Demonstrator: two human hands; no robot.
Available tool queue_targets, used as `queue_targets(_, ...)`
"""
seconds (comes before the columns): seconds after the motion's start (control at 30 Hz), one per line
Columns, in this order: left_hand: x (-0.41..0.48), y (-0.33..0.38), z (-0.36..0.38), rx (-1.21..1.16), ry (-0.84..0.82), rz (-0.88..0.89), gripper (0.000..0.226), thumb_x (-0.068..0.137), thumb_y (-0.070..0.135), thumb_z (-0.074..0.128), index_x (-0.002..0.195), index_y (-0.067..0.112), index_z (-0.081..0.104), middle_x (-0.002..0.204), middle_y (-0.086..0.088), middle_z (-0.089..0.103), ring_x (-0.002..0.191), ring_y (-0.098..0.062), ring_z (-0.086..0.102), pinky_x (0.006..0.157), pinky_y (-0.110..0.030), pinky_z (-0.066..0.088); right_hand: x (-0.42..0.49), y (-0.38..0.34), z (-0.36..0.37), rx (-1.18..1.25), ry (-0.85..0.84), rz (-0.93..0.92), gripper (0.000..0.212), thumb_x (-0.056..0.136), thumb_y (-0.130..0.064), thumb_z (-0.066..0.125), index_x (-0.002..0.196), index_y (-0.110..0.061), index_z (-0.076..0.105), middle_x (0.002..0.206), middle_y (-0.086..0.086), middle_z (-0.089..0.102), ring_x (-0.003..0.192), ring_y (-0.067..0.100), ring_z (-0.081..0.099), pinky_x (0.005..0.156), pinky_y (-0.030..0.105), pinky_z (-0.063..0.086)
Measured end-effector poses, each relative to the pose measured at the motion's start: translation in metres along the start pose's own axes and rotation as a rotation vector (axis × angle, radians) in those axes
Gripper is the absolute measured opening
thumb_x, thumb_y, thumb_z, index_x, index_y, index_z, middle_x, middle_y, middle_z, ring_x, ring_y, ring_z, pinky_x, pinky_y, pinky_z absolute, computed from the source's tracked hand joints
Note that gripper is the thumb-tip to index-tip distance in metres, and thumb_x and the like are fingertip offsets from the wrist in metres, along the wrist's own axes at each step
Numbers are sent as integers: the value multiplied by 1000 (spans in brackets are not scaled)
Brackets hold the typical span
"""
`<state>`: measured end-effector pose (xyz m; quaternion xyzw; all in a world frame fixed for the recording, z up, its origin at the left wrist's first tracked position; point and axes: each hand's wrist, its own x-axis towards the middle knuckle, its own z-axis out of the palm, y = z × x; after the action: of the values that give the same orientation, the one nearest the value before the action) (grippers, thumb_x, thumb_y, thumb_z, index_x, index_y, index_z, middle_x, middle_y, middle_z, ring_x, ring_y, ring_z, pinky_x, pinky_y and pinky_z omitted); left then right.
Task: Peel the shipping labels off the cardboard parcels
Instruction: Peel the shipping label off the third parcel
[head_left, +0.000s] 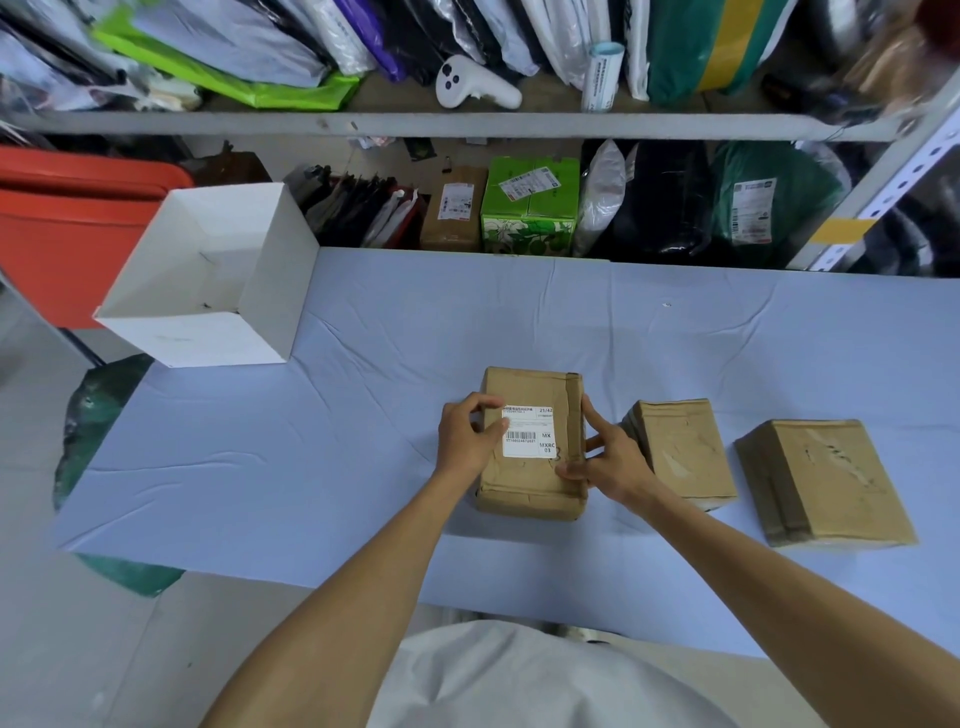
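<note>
A brown cardboard parcel (530, 483) lies on the blue-covered table (311, 441), with a white shipping label (530, 434) stuck flat on its top. My left hand (467, 436) grips the parcel's left side, thumb tip on the label's left edge. On the parcel's right side my right hand (608, 457) holds on, its fingers curled over the taped edge and thumb near the label's lower right corner. Two more brown parcels lie to the right, one (680, 452) close by and one (821, 483) farther out; both show torn patches and no label on top.
An open white box (208, 332) stands at the table's back left corner. Shelves behind hold bagged parcels, a green carton (530, 208), a small labelled box (452, 213) and a white controller (472, 85). A red bin (67, 228) sits far left.
</note>
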<state>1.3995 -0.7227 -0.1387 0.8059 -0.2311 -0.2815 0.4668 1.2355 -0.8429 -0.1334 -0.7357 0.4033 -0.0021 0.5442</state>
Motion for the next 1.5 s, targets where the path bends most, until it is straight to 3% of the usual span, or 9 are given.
queue_targets(0.23, 2, 3, 12, -1, 147, -14, 9, 83, 17, 71, 87, 25, 67, 109, -4, 57, 88, -9, 57, 75, -15, 46, -1, -1, 3, 7, 12, 9, 103, 77, -8, 75, 150, -39, 9, 96, -13, 54, 96, 19, 60, 72, 25, 55)
queue_targets(0.4, 2, 7, 18, 52, 215, -34, 5, 84, 18, 71, 85, 21, 67, 102, -3, 56, 82, -10, 55, 79, -29, 50, -2, 0, 4, -6, 15, 17, 103, 78, -9, 75, 150, -40, 7, 96, -15, 52, 98, 20, 59, 72, 24, 53)
queue_targets(0.5, 3, 7, 18, 81, 222, -34, 4, 85, 16, 69, 84, 20, 67, 102, -4, 57, 83, -13, 57, 81, -33, 52, -2, 1, 4, -4, 25, 22, 103, 78, -10, 75, 150, -40, 7, 96, -16, 52, 97, 19, 59, 70, 22, 52)
queue_targets(0.63, 5, 8, 20, 135, 218, -39, 2, 88, 14, 65, 89, 14, 67, 105, -4, 56, 85, -12, 56, 80, -27, 47, -3, 1, 4, 5, 30, 10, 102, 78, -9, 75, 149, -41, 11, 95, -17, 53, 96, 19, 59, 69, 21, 52)
queue_targets(0.83, 9, 13, 20, 215, 165, -31, 8, 92, 11, 58, 91, 6, 64, 109, -8, 52, 93, -24, 59, 82, -29, 46, -2, 1, 4, -10, 29, 9, 104, 77, -11, 76, 150, -40, 8, 96, -14, 54, 95, 19, 59, 69, 21, 52)
queue_targets(1.0, 11, 9, 15, 184, 124, -4, 11, 91, 13, 61, 92, 3, 65, 109, -9, 51, 93, -20, 57, 84, -26, 43, -2, 2, 2, -7, 29, -3, 103, 75, -10, 77, 149, -41, 11, 92, -13, 58, 92, 22, 62, 73, 26, 55)
queue_targets(1.17, 12, 6, 8, 92, 87, 21, 1, 87, 10, 66, 86, 10, 66, 102, -5, 52, 93, -20, 61, 83, -21, 46, -2, 1, 1, -15, 19, -2, 105, 75, -12, 78, 150, -41, 10, 95, -11, 58, 92, 21, 62, 75, 30, 57)
queue_targets(1.3, 7, 1, 2, 4, 51, 44, 18, 82, 5, 69, 91, 19, 64, 110, -5, 57, 101, -15, 60, 77, -7, 44, -2, 0, 1, 2, 14, -11, 104, 75, -12, 78, 149, -41, 12, 95, -11, 60, 93, 22, 63, 80, 36, 58)
queue_targets(1.5, 8, 5, 4, 15, 63, 45, 18, 78, 10, 75, 85, 24, 65, 108, -5, 57, 98, -17, 60, 80, -13, 44, -3, -1, 1, 8, 9, 2, 103, 76, -12, 77, 150, -40, 11, 95, -11, 58, 92, 19, 62, 73, 28, 57)
